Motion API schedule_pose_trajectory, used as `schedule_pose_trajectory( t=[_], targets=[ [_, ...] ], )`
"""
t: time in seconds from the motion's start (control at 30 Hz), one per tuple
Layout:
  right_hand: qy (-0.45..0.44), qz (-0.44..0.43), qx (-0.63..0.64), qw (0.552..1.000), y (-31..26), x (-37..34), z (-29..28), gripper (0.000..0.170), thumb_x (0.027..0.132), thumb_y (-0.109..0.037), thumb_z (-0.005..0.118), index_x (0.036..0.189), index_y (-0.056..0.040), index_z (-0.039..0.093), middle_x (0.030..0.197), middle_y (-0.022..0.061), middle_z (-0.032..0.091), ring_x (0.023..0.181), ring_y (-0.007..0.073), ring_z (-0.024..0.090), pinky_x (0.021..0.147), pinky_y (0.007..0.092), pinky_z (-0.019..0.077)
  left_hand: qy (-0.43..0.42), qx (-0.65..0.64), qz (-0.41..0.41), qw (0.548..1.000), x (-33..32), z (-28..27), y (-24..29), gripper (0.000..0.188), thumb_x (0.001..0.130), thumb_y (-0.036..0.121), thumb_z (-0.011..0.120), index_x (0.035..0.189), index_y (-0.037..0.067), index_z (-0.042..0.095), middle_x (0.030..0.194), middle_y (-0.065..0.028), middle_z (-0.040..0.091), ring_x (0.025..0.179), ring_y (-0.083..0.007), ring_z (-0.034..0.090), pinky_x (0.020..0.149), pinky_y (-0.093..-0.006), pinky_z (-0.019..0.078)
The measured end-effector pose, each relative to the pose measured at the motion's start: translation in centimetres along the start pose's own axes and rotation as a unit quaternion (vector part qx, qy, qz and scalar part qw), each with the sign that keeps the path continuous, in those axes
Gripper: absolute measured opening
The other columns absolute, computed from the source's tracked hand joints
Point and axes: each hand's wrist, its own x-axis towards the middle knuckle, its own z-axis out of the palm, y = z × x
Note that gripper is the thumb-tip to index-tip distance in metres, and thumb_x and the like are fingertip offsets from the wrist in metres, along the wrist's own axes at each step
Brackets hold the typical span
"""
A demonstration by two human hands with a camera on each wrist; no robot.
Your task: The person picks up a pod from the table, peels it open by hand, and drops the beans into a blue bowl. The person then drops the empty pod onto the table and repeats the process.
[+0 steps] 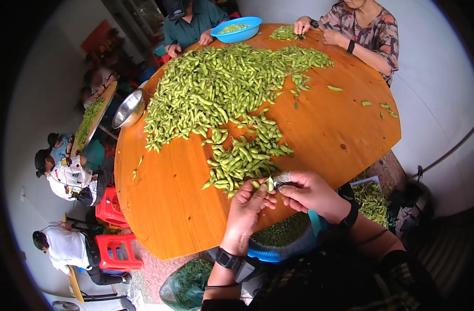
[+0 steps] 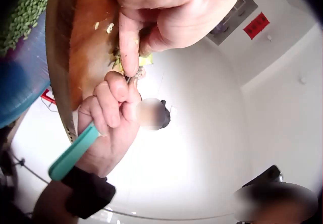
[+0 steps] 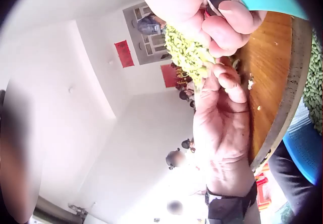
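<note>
Over the near edge of the round wooden table point(image 1: 180, 207), my left hand point(image 1: 245, 207) pinches a green soybean pod point(image 1: 269, 183) between thumb and fingers. My right hand point(image 1: 320, 196) is right beside it, fingertips close to the pod. Its fingers curl round a tool with a teal handle point(image 2: 75, 153), which sticks out below the palm; the tool's working end is mostly hidden by the fingers. A grey wrap point(image 1: 282, 178) covers a right fingertip. A small pile of pods point(image 1: 244, 160) lies just beyond both hands, joining a large heap point(image 1: 211, 88).
Below the table edge, at my lap, a blue basin point(image 1: 281, 254) holds shelled beans. A crate of pods point(image 1: 370, 199) stands on the right. Two people sit across the table, near a light-blue bowl point(image 1: 247, 34). A metal bowl point(image 1: 129, 109) and red stools point(image 1: 112, 251) are on the left.
</note>
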Motion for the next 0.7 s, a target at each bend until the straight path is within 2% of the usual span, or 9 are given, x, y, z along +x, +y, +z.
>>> schedule_pose_trajectory(
  t=[0.03,0.2,0.3,0.37,0.43,0.47,0.53,0.6,0.7],
  targets=[
    [0.022,-0.009,-0.024,0.999,0.0,-0.2,0.3,0.016,0.097,-0.01,0.053,0.109,-0.0029,0.061,0.071,-0.0008,0.057,0.052,0.0041,0.048,0.047,0.018,0.0364,0.001,0.106,0.053,0.993,-0.2,0.7,-0.2,0.015,0.098,0.008,0.055,0.112,0.001,0.055,0.088,-0.0067,0.065,0.063,-0.0096,0.06,0.057,-0.0203,0.0495],
    [0.056,-0.07,-0.028,0.996,1.6,-0.8,1.2,0.018,0.095,-0.005,0.054,0.111,-0.0016,0.061,0.069,0.0011,0.059,0.05,0.0044,0.05,0.044,0.0203,0.0394,0.035,0.19,0.081,0.978,-1.0,1.6,-1.6,0.007,0.097,0.007,0.056,0.102,0.003,0.054,0.086,-0.0026,0.06,0.07,-0.0065,0.056,0.062,-0.0214,0.047],
    [0.074,-0.084,-0.076,0.991,2.8,-0.7,1.1,0.019,0.095,-0.006,0.054,0.113,-0.002,0.061,0.07,0.0008,0.059,0.05,0.004,0.05,0.045,0.0206,0.0403,0.078,0.333,0.235,0.91,-0.6,1.6,-3.4,0.013,0.099,0.002,0.046,0.11,0.004,0.051,0.083,0.0013,0.056,0.065,-0.0026,0.048,0.056,-0.0175,0.0392],
    [0.089,-0.183,-0.117,0.972,3.8,-0.6,1.0,0.02,0.095,-0.006,0.055,0.114,-0.0035,0.061,0.071,0.0001,0.059,0.052,0.0038,0.051,0.046,0.0207,0.0421,0.076,0.322,0.201,0.922,-1.0,1.8,-3.5,0.015,0.098,0.002,0.047,0.112,0.003,0.053,0.082,-0.001,0.058,0.066,-0.0049,0.051,0.057,-0.0205,0.0429],
    [0.109,-0.135,-0.081,0.982,2.9,-1.2,0.3,0.02,0.095,-0.006,0.054,0.114,-0.0043,0.061,0.071,-0.0005,0.059,0.055,0.0038,0.053,0.047,0.0205,0.043,0.063,0.282,0.097,0.952,-1.8,2.3,-2.6,0.019,0.099,0.005,0.047,0.116,0.002,0.055,0.085,-0.0034,0.059,0.066,-0.0068,0.055,0.055,-0.0226,0.0472],
    [0.129,-0.087,-0.045,0.987,2.5,-1.4,-0.3,0.02,0.095,-0.006,0.054,0.114,-0.005,0.062,0.071,-0.0011,0.058,0.058,0.0037,0.054,0.048,0.0204,0.0438,0.065,0.283,0.097,0.952,-1.9,2.3,-2.6,0.019,0.099,0.005,0.047,0.116,0.002,0.055,0.085,-0.0034,0.059,0.066,-0.0068,0.055,0.055,-0.0226,0.0472],
    [0.189,-0.115,-0.064,0.973,2.3,-1.7,-2.2,0.019,0.095,-0.007,0.053,0.112,-0.0051,0.062,0.068,-0.0016,0.056,0.063,0.0053,0.056,0.052,0.0228,0.0457,0.077,0.192,0.089,0.974,-1.9,2.2,-2.5,0.019,0.101,0.007,0.046,0.117,0.001,0.054,0.089,-0.0034,0.059,0.064,-0.0063,0.056,0.053,-0.0214,0.0478],
    [0.229,-0.143,-0.207,0.94,2.3,-2.0,-4.9,0.019,0.093,-0.006,0.054,0.109,-0.0027,0.062,0.063,0.0002,0.052,0.061,0.0077,0.057,0.054,0.0272,0.0468,0.081,0.222,0.066,0.969,-2.4,1.9,-1.9,0.02,0.102,0.01,0.045,0.118,0.001,0.054,0.094,-0.0029,0.058,0.064,-0.0063,0.057,0.054,-0.0209,0.0496],
    [0.274,-0.187,-0.428,0.84,3.7,-2.2,-8.5,0.022,0.088,-0.004,0.055,0.109,-0.0009,0.063,0.064,0.003,0.055,0.058,0.0078,0.056,0.054,0.0278,0.0458,0.051,0.313,0.089,0.944,-2.8,2.1,-1.9,0.02,0.102,0.01,0.048,0.119,0.002,0.054,0.092,-0.0021,0.061,0.067,-0.0073,0.06,0.056,-0.0213,0.0511]
  ],
)
